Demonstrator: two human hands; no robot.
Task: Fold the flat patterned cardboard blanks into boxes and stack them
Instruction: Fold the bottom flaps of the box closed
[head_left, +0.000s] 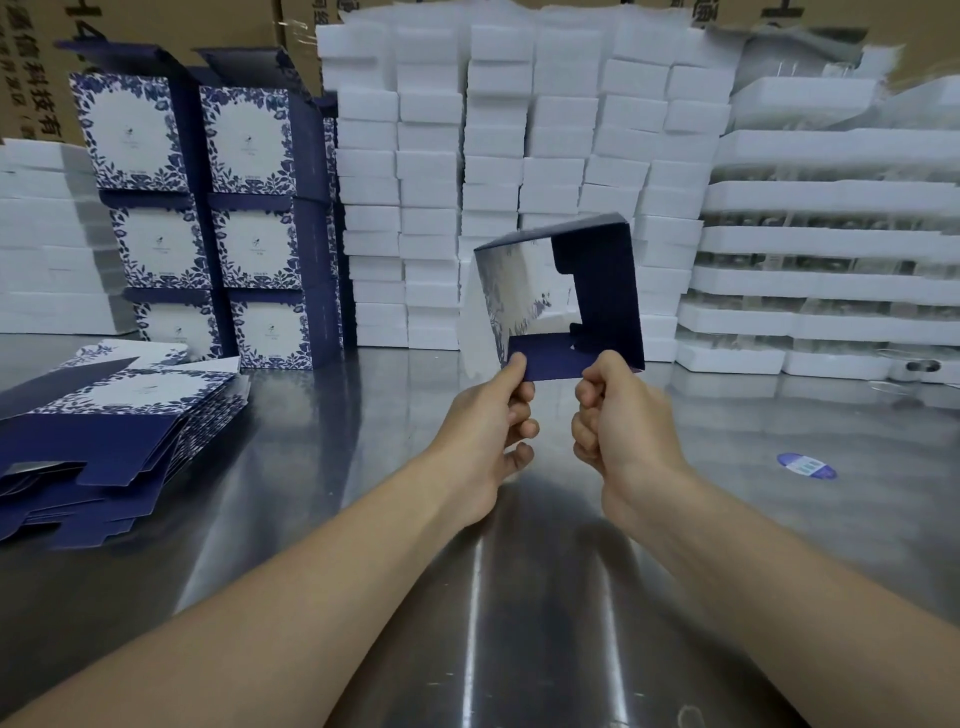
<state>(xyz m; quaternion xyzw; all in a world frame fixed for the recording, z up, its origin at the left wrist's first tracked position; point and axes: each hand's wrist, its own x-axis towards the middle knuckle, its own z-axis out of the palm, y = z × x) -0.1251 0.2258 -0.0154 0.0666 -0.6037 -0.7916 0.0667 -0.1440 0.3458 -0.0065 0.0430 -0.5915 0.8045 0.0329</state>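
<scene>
Head view: left hand (488, 431) and right hand (618, 426) pinch the squared-open navy cardboard blank (608, 291).

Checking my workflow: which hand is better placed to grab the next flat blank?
Likely the left hand: the flat blanks lie on its side; the right hand would cross over. Both pinch the box.

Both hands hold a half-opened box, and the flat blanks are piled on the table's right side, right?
No: the head view shows the flat blanks piled on the table's left side. The left hand and right hand do hold the half-opened box.
</scene>
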